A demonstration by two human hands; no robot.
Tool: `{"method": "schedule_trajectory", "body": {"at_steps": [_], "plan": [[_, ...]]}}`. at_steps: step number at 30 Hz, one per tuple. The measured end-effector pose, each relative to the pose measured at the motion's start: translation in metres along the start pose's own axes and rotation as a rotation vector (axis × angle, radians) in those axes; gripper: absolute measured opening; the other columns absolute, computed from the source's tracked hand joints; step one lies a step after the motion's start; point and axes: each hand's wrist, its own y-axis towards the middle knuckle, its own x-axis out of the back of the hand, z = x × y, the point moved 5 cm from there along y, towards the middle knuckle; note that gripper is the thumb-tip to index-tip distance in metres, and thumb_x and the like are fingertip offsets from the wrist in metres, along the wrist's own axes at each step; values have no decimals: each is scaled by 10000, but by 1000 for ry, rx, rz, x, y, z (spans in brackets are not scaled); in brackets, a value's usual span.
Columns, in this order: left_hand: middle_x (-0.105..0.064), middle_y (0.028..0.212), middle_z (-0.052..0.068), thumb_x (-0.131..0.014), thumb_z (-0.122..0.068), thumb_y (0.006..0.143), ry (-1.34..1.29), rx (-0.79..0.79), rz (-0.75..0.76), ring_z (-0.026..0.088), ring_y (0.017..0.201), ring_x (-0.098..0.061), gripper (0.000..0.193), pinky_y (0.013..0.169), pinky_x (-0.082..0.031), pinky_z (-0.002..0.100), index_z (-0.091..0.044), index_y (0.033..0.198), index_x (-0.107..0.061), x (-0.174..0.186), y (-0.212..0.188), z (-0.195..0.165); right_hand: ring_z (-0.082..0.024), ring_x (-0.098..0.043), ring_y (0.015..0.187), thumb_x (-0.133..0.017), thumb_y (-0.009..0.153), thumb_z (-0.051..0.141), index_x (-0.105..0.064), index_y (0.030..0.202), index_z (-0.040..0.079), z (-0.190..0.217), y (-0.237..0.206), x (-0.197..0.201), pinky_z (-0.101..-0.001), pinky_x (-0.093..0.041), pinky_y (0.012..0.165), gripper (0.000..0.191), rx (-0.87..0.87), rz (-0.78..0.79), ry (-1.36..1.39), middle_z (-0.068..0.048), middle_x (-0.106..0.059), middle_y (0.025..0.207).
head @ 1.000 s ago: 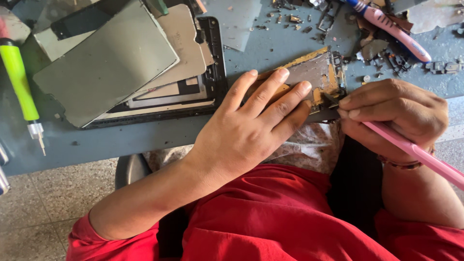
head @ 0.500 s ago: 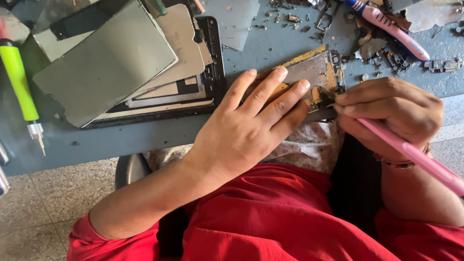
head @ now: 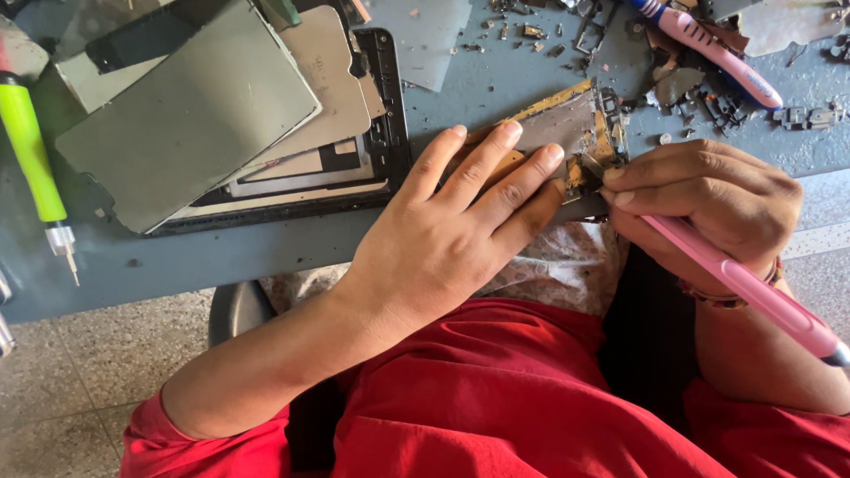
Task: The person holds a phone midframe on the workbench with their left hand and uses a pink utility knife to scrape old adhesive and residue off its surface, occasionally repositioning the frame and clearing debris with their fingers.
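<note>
Little had changed from the earlier frames: the left hand point(head: 447, 235) stayed flat, fingers spread, pressing down on the circuit board point(head: 567, 133) at the near edge of the blue-grey workbench point(head: 221, 257), and the right hand point(head: 708, 199) remained pinched around the pink-handled tool point(head: 753, 288). The pink handle had tilted only slightly, its far end trailing off towards the lower right edge. The board lay where it had been, just right of the black tablet frame point(head: 390, 133) and the stacked grey metal plates point(head: 190, 119).

The tool's working tip was hidden between the right fingertips and the board's right end, so its exact kind could not be made out. Most of the board sat under the left fingers. A green-handled screwdriver point(head: 31, 146) lay at the left, its top cut off by the frame; a second pink screwdriver point(head: 717, 57) and scattered small parts point(head: 797, 115) lay beyond, too small to identify.
</note>
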Motion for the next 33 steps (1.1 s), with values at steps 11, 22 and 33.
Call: {"method": "schedule_trajectory", "body": {"at_steps": [11, 22, 33], "plan": [[-548, 1553, 20, -611, -226, 1044, -5, 0, 3, 287, 1439, -510, 362, 1201, -404, 507, -186, 1401, -659, 0, 0, 0, -231, -755, 825, -847, 744, -8, -675, 838, 46, -3, 3, -1, -362, -632, 741, 203, 82, -14, 118, -113, -743, 900], [-553, 1544, 21, -615, -214, 1041, 11, -2, -3, 284, 1438, -509, 366, 1200, -409, 500, -174, 1403, -657, 0, -1, 0, -222, -744, 817, -791, 831, -73, -629, 860, -6, -12, -8, 1, -294, -635, 699, 178, -158, -136, 246, -168, -702, 934], [-560, 1545, 26, -616, -226, 1049, 8, -6, -13, 284, 1444, -500, 382, 1199, -408, 500, -139, 1421, -636, 0, -1, 0, -254, -690, 757, -792, 865, -12, -719, 1062, -81, 14, 37, 13, -360, -571, 652, 221, -199, 251, -262, -199, -701, 931]]}}
